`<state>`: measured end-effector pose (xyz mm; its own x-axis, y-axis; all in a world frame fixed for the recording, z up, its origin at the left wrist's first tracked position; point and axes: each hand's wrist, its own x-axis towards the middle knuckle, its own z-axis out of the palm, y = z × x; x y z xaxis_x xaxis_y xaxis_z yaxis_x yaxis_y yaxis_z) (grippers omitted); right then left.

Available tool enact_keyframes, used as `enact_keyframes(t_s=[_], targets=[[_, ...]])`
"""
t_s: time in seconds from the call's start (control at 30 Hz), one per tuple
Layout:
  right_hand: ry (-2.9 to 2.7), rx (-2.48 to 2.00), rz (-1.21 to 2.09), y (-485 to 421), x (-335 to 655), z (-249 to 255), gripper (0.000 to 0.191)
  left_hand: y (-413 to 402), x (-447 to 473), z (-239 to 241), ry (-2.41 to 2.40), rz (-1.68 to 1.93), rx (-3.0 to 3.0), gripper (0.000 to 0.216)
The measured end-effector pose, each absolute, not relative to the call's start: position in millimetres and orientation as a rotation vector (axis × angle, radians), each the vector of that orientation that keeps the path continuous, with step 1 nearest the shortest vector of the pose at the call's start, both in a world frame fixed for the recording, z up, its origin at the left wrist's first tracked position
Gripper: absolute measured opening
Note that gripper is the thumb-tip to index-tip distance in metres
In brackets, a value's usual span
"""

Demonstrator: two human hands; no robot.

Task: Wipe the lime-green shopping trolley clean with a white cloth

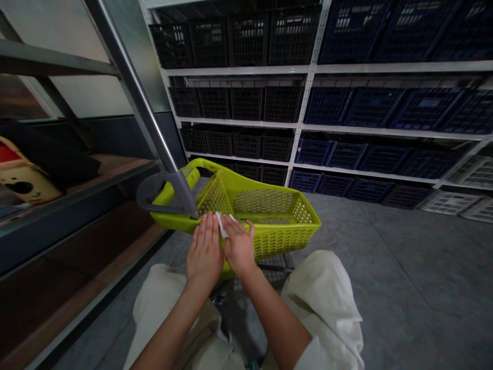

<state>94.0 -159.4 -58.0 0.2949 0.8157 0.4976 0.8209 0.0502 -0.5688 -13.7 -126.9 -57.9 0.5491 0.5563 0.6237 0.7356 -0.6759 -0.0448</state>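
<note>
In front of my knees stands a yellow-green plastic shopping cart with a perforated basket. A grey metal pole with a grey handle at its lower end crosses the cart's left part. My left hand lies flat on the near side of the cart, fingers stretched out just below the pole's foot. Beside it, my right hand presses a small white cloth or tissue against the near rim. The cloth shows between the two hands; the rest of it is hidden under my right fingers.
White shelving ahead carries rows of black crates and blue crates. White crates stand low at the right. At the left, a metal-framed shelf bears a dark cloth and a cartoon-faced item. Grey floor extends right.
</note>
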Motion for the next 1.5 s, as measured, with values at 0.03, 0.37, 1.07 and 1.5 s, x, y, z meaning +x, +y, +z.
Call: enact_keyframes(t_s=[0.03, 0.37, 1.07, 1.5], targets=[[-1.472, -1.757, -0.037, -164, 102, -64, 0.059, -128, -14, -57, -1.079, -0.826, -2.502, 0.071], [-0.994, -1.988, -0.234, -195, 159, -113, 0.065, -133, -10, -52, -1.132, -0.822, -2.543, 0.08], [-1.055, -1.965, -0.122, -182, 127, -95, 0.067, -131, -11, -58, -1.138, -0.832, -2.518, 0.077], [-1.357, -1.967, -0.17, -190, 133, -94, 0.072, -131, -15, -53, -1.126, -0.817, -2.535, 0.078]])
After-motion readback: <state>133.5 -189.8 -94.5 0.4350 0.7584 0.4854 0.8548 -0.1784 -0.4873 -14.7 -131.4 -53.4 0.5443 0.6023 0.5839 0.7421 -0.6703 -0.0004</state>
